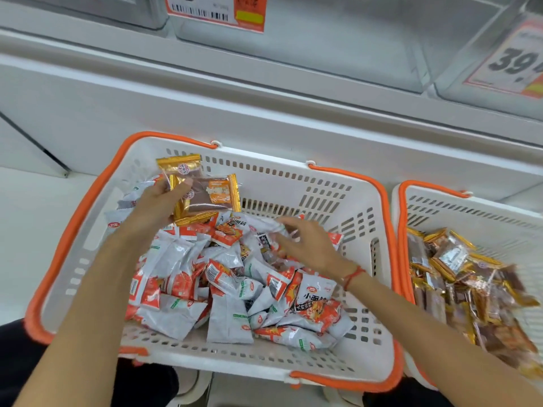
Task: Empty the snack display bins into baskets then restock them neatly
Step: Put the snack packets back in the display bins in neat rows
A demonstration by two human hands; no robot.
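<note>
My left hand (158, 201) is gripping gold-edged brown snack packets (202, 189) above the white, orange-rimmed plastic basket (364, 218). My right hand's fingers (286, 230) are spreading wide over red-and-silver packets (229, 277). Sorting seems underway; next, probably, the gold packets join the neighbouring basket (470, 212).

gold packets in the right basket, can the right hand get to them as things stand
Probably yes. The right hand hovers open over the left basket, holding nothing, and the gold packets lie uncovered in the open-topped right basket just beside it.

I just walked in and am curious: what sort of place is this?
Most likely a shop's snack aisle. Price tags with a barcode hang on clear display bins, and two orange-handled shopping baskets below hold wrapped snack packets.
</note>
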